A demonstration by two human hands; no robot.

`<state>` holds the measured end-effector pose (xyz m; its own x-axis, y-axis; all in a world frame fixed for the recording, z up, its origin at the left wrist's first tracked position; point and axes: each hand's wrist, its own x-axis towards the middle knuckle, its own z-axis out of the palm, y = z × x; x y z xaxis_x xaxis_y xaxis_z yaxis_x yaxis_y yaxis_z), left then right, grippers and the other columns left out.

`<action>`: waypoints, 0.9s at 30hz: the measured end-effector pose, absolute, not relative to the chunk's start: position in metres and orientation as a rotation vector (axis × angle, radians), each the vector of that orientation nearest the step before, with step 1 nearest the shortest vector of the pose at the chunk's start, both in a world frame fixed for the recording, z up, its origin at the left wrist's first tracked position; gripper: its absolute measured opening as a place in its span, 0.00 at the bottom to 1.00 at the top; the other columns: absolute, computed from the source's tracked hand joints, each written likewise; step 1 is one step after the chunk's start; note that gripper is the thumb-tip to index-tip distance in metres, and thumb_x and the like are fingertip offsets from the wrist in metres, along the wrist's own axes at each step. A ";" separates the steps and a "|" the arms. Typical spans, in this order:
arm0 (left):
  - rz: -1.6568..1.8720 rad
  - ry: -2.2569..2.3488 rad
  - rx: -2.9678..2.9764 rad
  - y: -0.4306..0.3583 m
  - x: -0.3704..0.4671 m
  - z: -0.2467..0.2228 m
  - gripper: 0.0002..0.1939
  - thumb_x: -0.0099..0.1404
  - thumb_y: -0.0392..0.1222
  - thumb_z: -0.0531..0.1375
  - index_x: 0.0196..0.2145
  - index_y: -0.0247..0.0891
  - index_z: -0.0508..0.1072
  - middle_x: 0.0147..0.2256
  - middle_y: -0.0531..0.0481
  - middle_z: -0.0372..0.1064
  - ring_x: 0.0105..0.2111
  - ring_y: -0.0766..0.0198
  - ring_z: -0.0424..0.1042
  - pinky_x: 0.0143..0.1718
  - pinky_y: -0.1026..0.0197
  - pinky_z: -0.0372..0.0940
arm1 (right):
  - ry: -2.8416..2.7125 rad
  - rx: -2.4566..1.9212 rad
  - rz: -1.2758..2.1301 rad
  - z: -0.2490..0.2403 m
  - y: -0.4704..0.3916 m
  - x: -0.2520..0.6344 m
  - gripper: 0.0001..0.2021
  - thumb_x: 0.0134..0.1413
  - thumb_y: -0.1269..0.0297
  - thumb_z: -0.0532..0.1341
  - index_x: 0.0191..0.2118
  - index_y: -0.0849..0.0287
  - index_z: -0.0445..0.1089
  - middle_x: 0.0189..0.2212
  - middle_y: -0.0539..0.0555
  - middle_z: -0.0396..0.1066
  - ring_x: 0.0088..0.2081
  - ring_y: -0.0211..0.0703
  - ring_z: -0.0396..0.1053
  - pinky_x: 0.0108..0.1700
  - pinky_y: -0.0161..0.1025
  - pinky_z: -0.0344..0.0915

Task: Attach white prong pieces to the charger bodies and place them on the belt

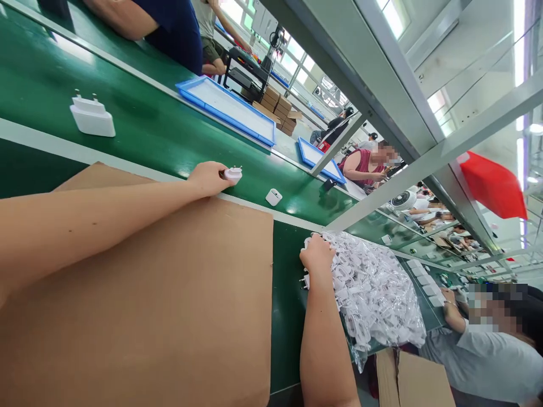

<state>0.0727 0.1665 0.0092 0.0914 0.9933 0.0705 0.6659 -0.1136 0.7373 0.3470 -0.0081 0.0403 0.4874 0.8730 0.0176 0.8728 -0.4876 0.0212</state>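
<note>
My left hand (208, 180) is closed on a white plug adapter (233, 174) above the green conveyor belt (161, 141). My right hand (317, 253) reaches to the near-left edge of a clear plastic bag heaped with white plug pieces (373, 288); its fingers are curled among them, and what they grip is hidden. Another white adapter (92, 116) lies on the belt at the far left, prongs pointing up in the picture. A smaller white piece (274, 196) rests on the belt between my hands.
A large cardboard sheet (203, 305) covers the near left. Blue-rimmed trays (227, 110) stand beyond the belt. A slanted metal post (373, 198) rises past the bag. At the right, a person (483, 350) sits by a row of white boxes (425, 282); others work farther back.
</note>
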 end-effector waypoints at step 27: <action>0.801 1.129 2.364 0.103 0.096 0.002 0.20 0.62 0.54 0.59 0.46 0.38 0.74 0.47 0.43 0.71 0.45 0.50 0.73 0.47 0.51 0.68 | 2.601 2.337 -1.028 0.011 -0.017 0.297 0.12 0.47 0.77 0.67 0.38 0.57 0.71 0.42 0.50 0.66 0.35 0.38 0.70 0.42 0.40 0.72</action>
<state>0.0962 0.1026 0.0020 0.5095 0.7974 0.3234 0.5685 -0.5940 0.5692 0.2970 -0.0166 0.0114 -0.1051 0.9945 0.0049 0.7224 0.0797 -0.6869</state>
